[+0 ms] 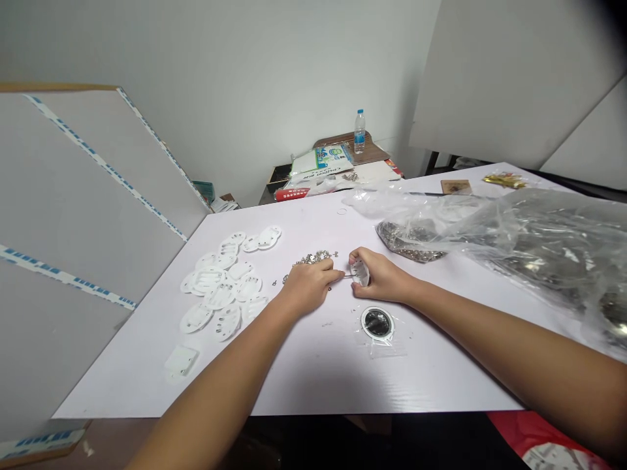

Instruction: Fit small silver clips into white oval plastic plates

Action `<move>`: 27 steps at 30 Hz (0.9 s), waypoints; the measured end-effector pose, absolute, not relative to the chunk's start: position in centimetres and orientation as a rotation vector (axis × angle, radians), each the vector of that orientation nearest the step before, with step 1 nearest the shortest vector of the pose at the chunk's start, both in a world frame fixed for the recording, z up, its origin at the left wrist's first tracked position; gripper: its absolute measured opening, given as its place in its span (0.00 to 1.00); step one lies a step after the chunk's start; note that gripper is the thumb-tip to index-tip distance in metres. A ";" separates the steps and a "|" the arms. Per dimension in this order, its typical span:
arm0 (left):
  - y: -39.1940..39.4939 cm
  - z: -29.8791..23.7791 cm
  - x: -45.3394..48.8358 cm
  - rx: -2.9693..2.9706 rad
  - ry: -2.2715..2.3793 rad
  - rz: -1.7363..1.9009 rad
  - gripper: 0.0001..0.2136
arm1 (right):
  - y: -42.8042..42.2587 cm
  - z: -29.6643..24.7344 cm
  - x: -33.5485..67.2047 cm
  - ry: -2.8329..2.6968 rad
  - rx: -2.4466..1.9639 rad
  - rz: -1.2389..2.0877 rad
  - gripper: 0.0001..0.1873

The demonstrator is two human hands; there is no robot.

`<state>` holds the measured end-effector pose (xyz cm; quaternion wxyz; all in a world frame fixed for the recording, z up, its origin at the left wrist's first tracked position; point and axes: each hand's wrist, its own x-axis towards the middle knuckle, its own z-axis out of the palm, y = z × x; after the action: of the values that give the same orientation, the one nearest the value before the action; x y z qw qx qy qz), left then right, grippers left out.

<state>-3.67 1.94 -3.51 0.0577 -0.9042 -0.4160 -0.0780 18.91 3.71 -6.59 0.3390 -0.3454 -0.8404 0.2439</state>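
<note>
packet: printed lettering, looks like "Cotton", rest too small
packet colour: white, blue
red packet: white lettering, unreadable
water bottle: blue label, unreadable
board tape: repeated blue marks, unreadable

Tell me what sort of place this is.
Likely a small, makeshift hand-assembly workspace: a white board tabletop holds a pile of white round plastic discs, a loose scatter of tiny silver metal parts, and a large clear plastic bag of more metal pieces.

Right hand — blocked rightward by a plastic bag
</note>
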 end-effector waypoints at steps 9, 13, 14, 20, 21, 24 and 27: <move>1.7 -2.9 -2.7 -2.703 -1.247 -0.147 0.14 | 3.7 -6.5 18.8 -2.191 -0.920 0.635 0.20; 1.7 -2.9 -2.4 -2.705 -1.237 -0.153 0.12 | 3.7 -6.5 18.7 -2.196 -0.930 0.641 0.20; 1.7 -2.9 -2.3 -2.701 -1.236 -0.158 0.12 | 3.7 -6.5 18.7 -2.196 -0.930 0.638 0.20; 1.7 -3.3 -2.3 -2.678 -1.221 -0.163 0.12 | 3.7 -6.4 18.8 -2.195 -0.923 0.633 0.20; 1.7 -3.4 -2.4 -2.674 -1.216 -0.163 0.12 | 3.6 -6.4 18.8 -2.196 -0.919 0.631 0.20; 1.7 -3.5 -2.9 -2.666 -1.216 -0.177 0.13 | 3.5 -6.3 18.8 -2.195 -0.913 0.624 0.19; 1.6 -3.6 -3.2 -2.673 -1.221 -0.192 0.15 | 3.3 -6.3 18.8 -2.191 -0.905 0.623 0.20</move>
<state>-3.20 1.61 -3.56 0.0983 -0.9032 -0.4126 -0.0650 18.80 3.32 -6.32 0.3386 -0.3475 -0.8411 0.2391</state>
